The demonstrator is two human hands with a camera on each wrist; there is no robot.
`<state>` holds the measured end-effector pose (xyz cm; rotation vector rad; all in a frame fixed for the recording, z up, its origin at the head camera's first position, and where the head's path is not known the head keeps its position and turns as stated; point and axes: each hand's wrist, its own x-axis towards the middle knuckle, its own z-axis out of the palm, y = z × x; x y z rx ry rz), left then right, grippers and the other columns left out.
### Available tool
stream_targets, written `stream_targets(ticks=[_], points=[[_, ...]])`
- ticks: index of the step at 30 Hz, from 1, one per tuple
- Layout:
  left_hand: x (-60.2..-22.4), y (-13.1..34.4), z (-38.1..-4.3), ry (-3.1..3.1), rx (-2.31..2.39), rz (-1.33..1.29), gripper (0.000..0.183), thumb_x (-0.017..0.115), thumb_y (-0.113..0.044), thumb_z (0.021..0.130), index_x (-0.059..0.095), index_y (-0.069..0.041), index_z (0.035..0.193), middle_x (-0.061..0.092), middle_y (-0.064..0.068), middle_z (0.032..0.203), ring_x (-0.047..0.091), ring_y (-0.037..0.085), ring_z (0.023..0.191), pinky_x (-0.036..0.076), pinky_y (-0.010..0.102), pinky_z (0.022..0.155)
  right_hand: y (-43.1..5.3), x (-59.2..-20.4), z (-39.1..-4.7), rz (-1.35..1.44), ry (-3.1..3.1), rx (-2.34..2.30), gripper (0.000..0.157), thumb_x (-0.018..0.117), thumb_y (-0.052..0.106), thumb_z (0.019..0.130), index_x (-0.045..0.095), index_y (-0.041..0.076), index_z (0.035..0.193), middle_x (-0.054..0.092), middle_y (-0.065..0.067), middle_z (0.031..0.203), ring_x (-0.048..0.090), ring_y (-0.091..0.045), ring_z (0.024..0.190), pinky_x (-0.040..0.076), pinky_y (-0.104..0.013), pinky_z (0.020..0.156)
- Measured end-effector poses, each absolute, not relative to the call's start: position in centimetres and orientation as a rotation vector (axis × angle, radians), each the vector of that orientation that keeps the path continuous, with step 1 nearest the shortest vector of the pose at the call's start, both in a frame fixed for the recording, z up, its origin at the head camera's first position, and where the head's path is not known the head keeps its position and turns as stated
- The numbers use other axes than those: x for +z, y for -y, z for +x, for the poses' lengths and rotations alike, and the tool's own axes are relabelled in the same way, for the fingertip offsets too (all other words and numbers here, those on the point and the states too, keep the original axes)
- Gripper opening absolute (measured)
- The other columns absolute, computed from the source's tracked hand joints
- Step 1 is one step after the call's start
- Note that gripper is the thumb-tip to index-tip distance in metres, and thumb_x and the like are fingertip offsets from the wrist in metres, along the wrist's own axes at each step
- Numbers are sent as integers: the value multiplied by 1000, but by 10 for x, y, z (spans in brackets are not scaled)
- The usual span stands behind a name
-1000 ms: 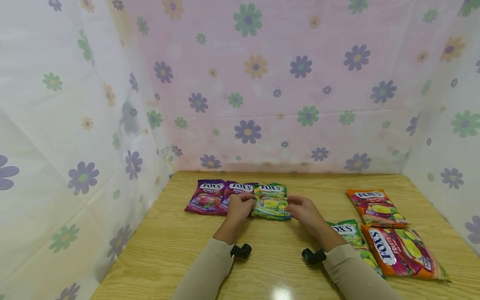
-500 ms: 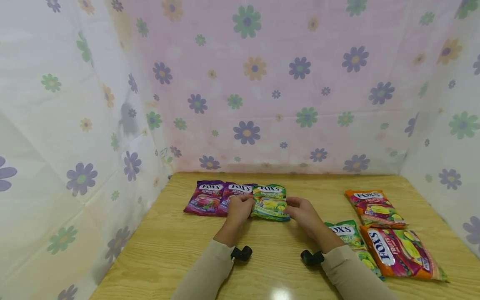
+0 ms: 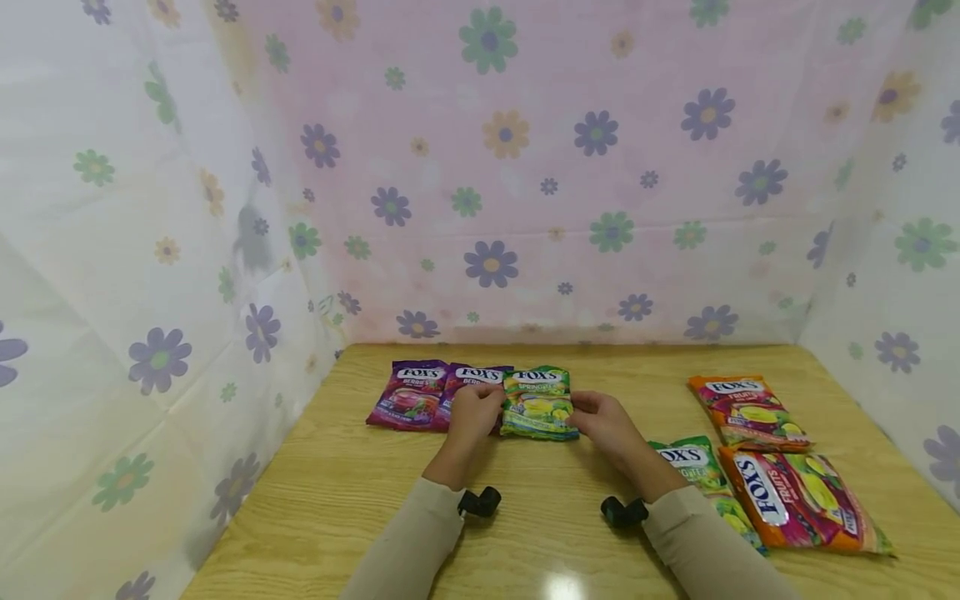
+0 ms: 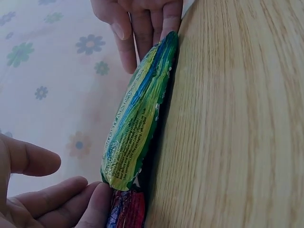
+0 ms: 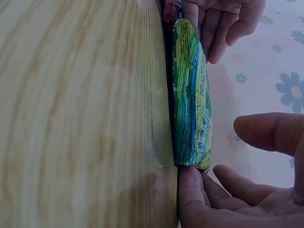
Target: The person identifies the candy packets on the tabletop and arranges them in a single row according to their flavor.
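A green Fox's Spring Tea candy bag lies flat on the wooden table between both hands. My left hand touches its left edge, where it meets a purple berries candy bag. At the opposite edge my right hand rests its fingers against the green bag. In the left wrist view, the left thumb stands apart from the fingers, which press on the end of the green bag. Likewise, the right wrist view has the right thumb raised clear of the bag.
Another purple candy bag lies at the far left of the row. To the right are a second green bag, partly behind the right forearm, and two orange fruit candy bags. Flowered cloth walls the table's back and sides.
The head view has shifted very slightly. Both hands stay at the two edges of the green candy bag, which has hardly moved.
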<state>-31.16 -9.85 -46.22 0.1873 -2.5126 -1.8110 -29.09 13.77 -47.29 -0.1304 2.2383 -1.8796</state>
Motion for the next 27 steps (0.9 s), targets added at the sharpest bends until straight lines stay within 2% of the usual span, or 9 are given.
stream_targets(ticks=[4,9,12,17,20,23,27], points=[[-463,98,-313,2515,-1780,201,32,65,-26,99,77,-5,119,74,11,115,71,20,93,62,38,85,-136,-471,-292,-95,-2244,-1868,60,61,12,101,39,-5,154,43,-26,158,47,-40,143,45,-53,115],[-465,95,-312,2518,-1756,147,31,65,-22,98,76,-4,121,74,12,113,68,19,86,59,31,70,-138,-469,-292,-87,-2239,-1841,61,60,13,100,39,-3,155,43,-23,158,47,-37,143,45,-52,115],[-464,92,-309,2534,-1767,79,31,64,-22,99,74,-6,124,73,10,115,65,19,88,54,31,67,-141,-464,-291,-134,-2236,-1825,62,59,12,100,37,-5,156,41,-25,159,45,-40,144,44,-53,116],[-458,83,-303,2553,-1768,-63,31,65,-22,100,72,-7,126,71,7,116,66,22,103,57,38,83,-147,-454,-288,-237,-2232,-1814,62,58,11,100,36,-7,155,39,-29,158,45,-44,143,43,-56,115],[-453,76,-298,2566,-1748,-109,30,66,-22,99,72,-7,124,71,5,114,66,23,106,57,42,92,-152,-447,-286,-265,-2231,-1796,62,59,15,102,36,-6,156,38,-28,160,45,-44,144,42,-56,116],[-449,67,-293,2587,-1736,-157,28,66,-23,99,73,-8,122,71,5,114,66,23,107,58,42,92,-159,-439,-282,-284,-2231,-1767,64,61,22,103,36,-3,157,36,-25,162,45,-42,145,42,-55,117],[-446,53,-286,2622,-1766,-231,28,66,-24,98,73,-9,121,71,5,116,67,19,105,59,37,86,-174,-431,-275,-322,-2276,-1724,65,62,28,104,37,0,157,35,-24,163,45,-42,145,43,-54,116]])
